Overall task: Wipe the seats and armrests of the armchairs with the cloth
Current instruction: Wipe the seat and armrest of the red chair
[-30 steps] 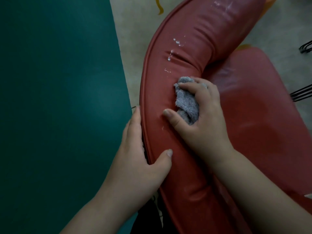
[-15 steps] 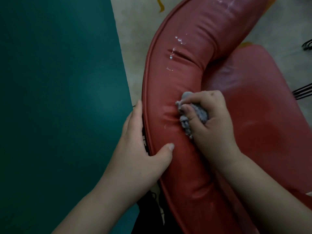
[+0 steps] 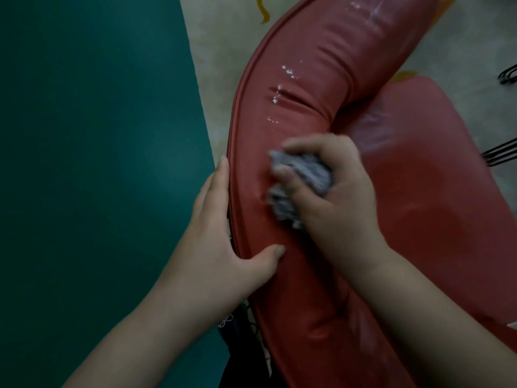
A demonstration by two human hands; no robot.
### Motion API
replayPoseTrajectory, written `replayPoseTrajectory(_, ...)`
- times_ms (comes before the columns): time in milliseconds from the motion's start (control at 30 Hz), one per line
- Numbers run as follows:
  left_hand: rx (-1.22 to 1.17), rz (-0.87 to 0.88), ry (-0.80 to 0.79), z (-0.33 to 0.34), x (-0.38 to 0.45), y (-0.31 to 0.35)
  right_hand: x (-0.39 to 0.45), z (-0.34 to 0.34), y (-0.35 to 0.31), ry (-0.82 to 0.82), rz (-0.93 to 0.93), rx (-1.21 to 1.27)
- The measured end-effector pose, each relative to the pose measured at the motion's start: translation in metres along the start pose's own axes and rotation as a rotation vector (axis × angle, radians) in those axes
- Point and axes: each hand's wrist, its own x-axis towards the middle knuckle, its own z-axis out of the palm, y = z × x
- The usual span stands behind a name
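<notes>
A red padded armchair fills the middle and right of the head view, with its curved armrest (image 3: 305,88) running from the top down to the bottom and its seat (image 3: 425,197) to the right. White specks dot the armrest above my hands. My right hand (image 3: 333,197) presses a bunched grey cloth (image 3: 302,180) against the inner side of the armrest; it looks blurred. My left hand (image 3: 221,247) grips the armrest's outer edge, thumb on top and fingers down the outside.
A dark teal surface (image 3: 92,163) covers the whole left side. Pale patterned floor (image 3: 215,79) shows between it and the chair. Thin black metal bars (image 3: 500,155) stick in from the right edge.
My right hand with the cloth slid down the armrest towards me, from near the bend to level with my left fingertips. My left hand kept its grip.
</notes>
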Motion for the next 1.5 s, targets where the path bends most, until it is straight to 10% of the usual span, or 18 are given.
replayPoseTrajectory(533, 0.018, 0.002, 0.036, 0.002, 0.003, 0.006, 0.006, 0.005, 0.004, -0.181, -0.125, -0.027)
replayPoseTrajectory(767, 0.041, -0.034, 0.020, -0.005, 0.017, 0.010, 0.005, -0.027, 0.049, 0.102, 0.261, 0.066)
replayPoseTrajectory(933, 0.089, 0.007, 0.023, -0.011, 0.033, 0.015, 0.039, 0.011, 0.010, -0.020, -0.078, 0.051)
replayPoseTrajectory(1167, 0.047, 0.006, -0.064, -0.024, 0.049, 0.011, 0.022, -0.022, 0.045, 0.203, 0.257, -0.025)
replayPoseTrajectory(1367, -0.018, 0.063, -0.076, -0.040, 0.087, 0.013, 0.088, 0.031, -0.007, 0.057, -0.112, -0.113)
replayPoseTrajectory(1500, 0.044, 0.107, -0.192, -0.053, 0.108, 0.011, 0.066, 0.013, 0.017, 0.083, 0.063, -0.197)
